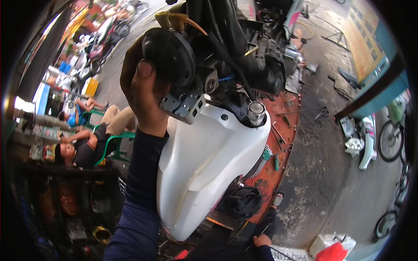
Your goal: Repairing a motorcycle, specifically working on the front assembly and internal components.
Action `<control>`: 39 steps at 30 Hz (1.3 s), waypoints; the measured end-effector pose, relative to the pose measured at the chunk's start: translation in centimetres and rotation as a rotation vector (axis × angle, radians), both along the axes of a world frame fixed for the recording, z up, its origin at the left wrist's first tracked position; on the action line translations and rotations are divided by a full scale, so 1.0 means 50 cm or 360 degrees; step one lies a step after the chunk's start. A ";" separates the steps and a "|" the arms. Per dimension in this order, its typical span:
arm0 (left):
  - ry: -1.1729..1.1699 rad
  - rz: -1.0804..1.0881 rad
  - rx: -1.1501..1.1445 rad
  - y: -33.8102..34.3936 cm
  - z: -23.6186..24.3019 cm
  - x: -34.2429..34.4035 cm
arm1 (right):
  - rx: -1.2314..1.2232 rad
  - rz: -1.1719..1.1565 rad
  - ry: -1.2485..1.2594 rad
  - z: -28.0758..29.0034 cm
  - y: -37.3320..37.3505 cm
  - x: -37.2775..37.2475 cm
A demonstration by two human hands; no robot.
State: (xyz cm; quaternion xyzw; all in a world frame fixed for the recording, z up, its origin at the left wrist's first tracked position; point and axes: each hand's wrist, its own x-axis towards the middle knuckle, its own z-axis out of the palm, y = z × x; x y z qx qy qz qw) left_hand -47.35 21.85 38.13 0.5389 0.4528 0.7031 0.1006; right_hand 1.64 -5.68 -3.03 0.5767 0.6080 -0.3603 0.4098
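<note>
My left hand (pixel 146 87) grips a round black part (pixel 172 54), thumb across its side, at the front of a partly dismantled motorbike. A grey metal bracket (pixel 185 108) sits just below that part. The white body panel (pixel 204 161) fills the middle, with a silver metal cylinder (pixel 256 113) at its upper right corner. Black hoses (pixel 235 30) and a yellowish fitting (pixel 167 19) are at the top. Low at the bottom right, my right hand (pixel 261 241) is closed around a thin dark rod, near my leg and sandalled foot (pixel 277 200).
A red platform (pixel 278 126) holds tools and dark cloth (pixel 241 200). Two people (pixel 82 148) sit left on green chairs (pixel 113 148), near parked motorbikes (pixel 113 30). Another person's limb (pixel 298 41) shows behind the bike. Right are loose parts (pixel 368 154), a bicycle (pixel 389 141) and a white block (pixel 326 245).
</note>
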 end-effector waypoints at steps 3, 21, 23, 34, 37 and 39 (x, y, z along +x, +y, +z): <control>-0.0065 0.0104 0.0044 -0.015 0.007 0.008 | 0.0005 0.0143 0.0089 -0.044 0.063 0.034; -0.0485 -0.0137 -0.0114 -0.034 0.049 0.049 | 0.0269 0.0222 0.1559 0.275 0.542 -0.015; -0.0438 -0.0037 -0.0147 -0.029 0.056 0.056 | -0.0192 -0.0551 0.1547 0.427 0.651 -0.022; -0.0236 -0.0307 -0.0466 -0.028 0.105 0.028 | 0.0249 -0.1376 0.2150 0.855 0.547 0.040; -0.0120 -0.0382 -0.0441 -0.025 0.103 0.012 | 0.0430 -0.1440 0.2619 0.853 0.384 0.007; -0.0007 -0.0398 -0.0411 -0.024 0.103 0.004 | 0.0649 -0.1209 0.2644 0.870 0.265 -0.030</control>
